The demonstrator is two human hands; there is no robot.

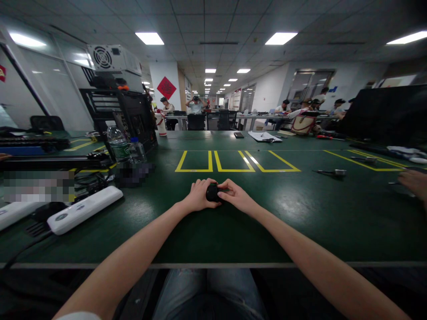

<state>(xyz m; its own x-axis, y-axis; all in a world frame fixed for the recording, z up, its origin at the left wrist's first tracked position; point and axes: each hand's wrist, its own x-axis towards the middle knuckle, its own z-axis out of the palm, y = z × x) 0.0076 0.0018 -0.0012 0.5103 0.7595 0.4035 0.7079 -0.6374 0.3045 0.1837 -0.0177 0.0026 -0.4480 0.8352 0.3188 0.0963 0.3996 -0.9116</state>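
A small, rounded black object (212, 193) is held just above or on the green table (213, 240), in front of my body; its exact kind cannot be made out. My left hand (199, 195) is closed round its left side, with the thumb below and the fingers above. From the right, my right hand (236, 196) pinches at its edge, thumb and forefinger close together against it. My fingers hide part of the object's surface.
Yellow tape outlines (236, 170) mark the table beyond my hands. To the left are a white power strip (85, 210), a water bottle (118, 143) and an open computer case (136, 118). Metal tools (336, 173) lie to the right, near another person's hand (413, 181).
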